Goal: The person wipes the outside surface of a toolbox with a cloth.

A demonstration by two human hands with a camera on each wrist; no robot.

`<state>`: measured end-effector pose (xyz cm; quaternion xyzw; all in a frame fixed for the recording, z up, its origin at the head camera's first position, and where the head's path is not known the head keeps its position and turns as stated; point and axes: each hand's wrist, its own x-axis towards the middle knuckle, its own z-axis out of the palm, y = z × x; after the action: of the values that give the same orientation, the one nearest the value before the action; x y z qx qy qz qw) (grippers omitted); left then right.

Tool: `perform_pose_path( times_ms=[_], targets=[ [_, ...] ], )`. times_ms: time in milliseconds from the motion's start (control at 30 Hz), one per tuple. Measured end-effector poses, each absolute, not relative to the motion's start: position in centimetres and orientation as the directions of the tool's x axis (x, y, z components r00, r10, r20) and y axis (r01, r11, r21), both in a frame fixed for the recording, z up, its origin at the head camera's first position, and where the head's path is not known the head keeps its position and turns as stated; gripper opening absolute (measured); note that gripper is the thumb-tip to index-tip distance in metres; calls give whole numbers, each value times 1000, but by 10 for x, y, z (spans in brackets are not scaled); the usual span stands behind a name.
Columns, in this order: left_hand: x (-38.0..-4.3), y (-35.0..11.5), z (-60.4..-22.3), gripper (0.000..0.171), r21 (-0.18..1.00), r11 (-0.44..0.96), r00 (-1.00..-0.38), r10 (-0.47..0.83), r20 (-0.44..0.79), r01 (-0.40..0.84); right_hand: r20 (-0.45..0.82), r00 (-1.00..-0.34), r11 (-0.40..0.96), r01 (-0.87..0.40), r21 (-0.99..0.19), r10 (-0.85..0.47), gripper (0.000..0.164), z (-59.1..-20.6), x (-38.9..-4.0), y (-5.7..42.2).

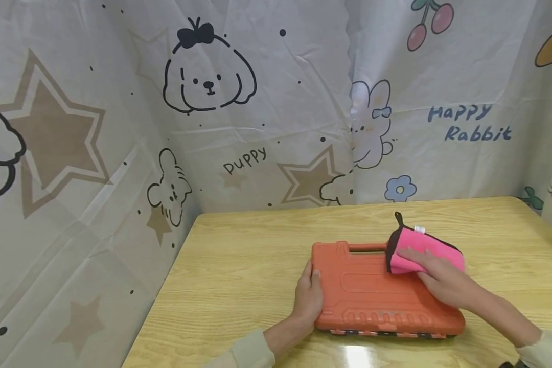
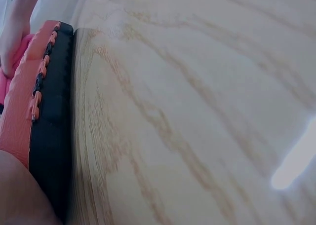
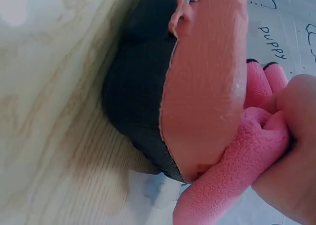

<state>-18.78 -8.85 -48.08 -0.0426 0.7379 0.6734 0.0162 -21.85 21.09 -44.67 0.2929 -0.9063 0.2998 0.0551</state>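
Observation:
An orange plastic carrying case (image 1: 368, 294) with a black lower half lies flat on the table, its handle at the far side. My left hand (image 1: 309, 296) grips the case's left end, thumb near the top edge. On the upper right of the lid is a pink cleaning cloth (image 1: 434, 246) with dark edging, a loop and a small white tag. My right hand (image 1: 446, 278) holds this cloth against the lid. The right wrist view shows the cloth (image 3: 232, 166) bunched at the thumb and hanging over the case's end. Latches (image 2: 38, 82) line the near side.
The light wood table (image 1: 239, 255) extends around the case. Behind it and at the left hangs a white curtain (image 1: 267, 112) printed with cartoon animals and stars. Light reflects off the table (image 1: 356, 355) near the front.

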Motion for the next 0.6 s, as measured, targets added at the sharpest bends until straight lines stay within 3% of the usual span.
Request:
perform_pose_path(
  times_ms=[600],
  targets=[
    [-188, -88, -483, 53, 991, 101, -995, -58, -77, -83, 301, -742, 582, -661, -474, -599, 55, -458, -174, 223]
  ],
)
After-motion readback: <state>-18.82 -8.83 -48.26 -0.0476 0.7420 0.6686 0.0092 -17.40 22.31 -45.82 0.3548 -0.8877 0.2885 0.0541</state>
